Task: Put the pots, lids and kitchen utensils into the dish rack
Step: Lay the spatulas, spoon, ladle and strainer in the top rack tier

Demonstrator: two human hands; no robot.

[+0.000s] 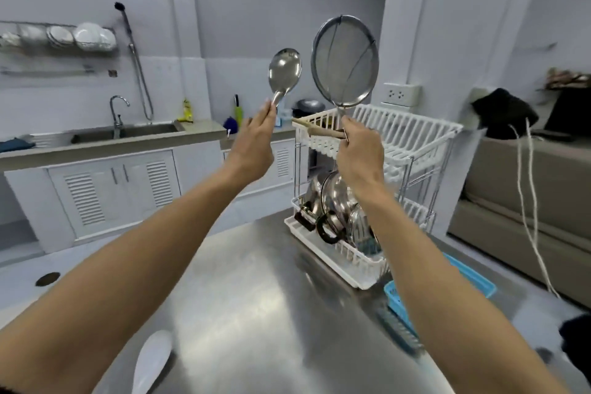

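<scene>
Rack with pots, lids

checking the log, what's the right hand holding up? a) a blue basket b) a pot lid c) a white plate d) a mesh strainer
d: the right hand grips the handle of a round mesh strainer, raised above the dish rack, while the left hand holds a metal spoon.

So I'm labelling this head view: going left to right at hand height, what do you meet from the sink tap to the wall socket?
Sink tap → yellow bottle → left hand holding the metal spoon → right hand holding the mesh strainer → wall socket.
</scene>
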